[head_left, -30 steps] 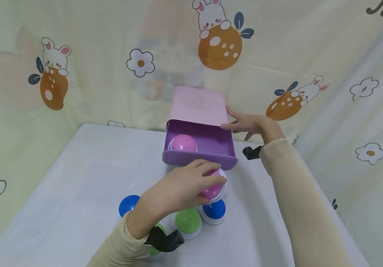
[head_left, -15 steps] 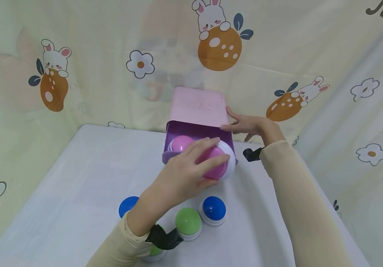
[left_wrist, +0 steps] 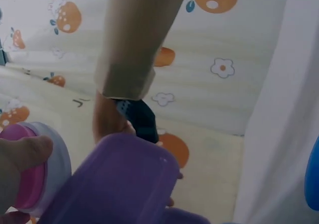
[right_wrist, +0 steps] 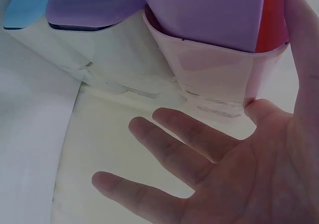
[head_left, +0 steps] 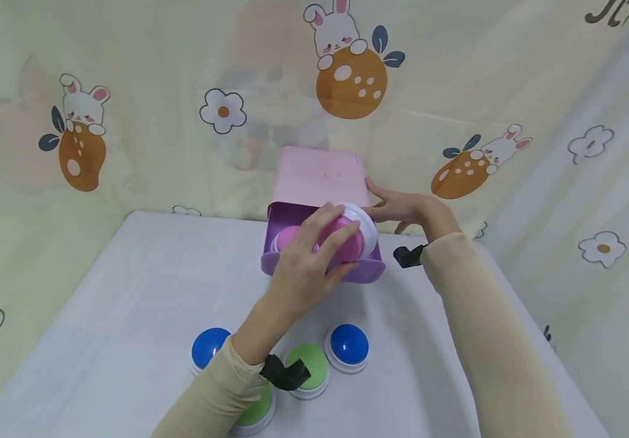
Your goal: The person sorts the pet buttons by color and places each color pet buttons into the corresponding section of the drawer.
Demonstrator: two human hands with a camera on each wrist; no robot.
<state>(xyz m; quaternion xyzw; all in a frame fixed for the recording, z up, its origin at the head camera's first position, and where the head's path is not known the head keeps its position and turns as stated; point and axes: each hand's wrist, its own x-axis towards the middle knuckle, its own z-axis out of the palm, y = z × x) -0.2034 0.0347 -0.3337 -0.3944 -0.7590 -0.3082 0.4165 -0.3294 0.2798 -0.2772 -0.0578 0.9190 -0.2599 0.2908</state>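
Note:
Over the pulled-out purple drawer (head_left: pixel 366 272), my left hand (head_left: pixel 305 261) grips a pink-domed push button (head_left: pixel 368 230) by its dome, with the white base tilted up toward the right. In the left wrist view, the thumb (left_wrist: pixel 30 154) presses on that dome beside the drawer. Another pink push button (head_left: pixel 286 238) sits at the drawer's left end, partly hidden by my left hand. My right hand (head_left: pixel 412 210) touches the right side of the pink drawer box (head_left: pixel 320 175). In the right wrist view its other fingers (right_wrist: pixel 169 157) are spread, away from the box.
Nearer me on the white table (head_left: pixel 150 286) are two blue push buttons, left (head_left: pixel 208 345) and right (head_left: pixel 350 345), and two green ones, back (head_left: pixel 310 367) and front (head_left: pixel 258 409). A printed curtain (head_left: pixel 166 158) hangs behind. The right wrist view shows further purple (right_wrist: pixel 94 5) and blue (right_wrist: pixel 27 2) drawer fronts.
My left hand has carried the pink push button forward from above the right blue one to over the drawer, tilting its base upward. My right hand stays at the box.

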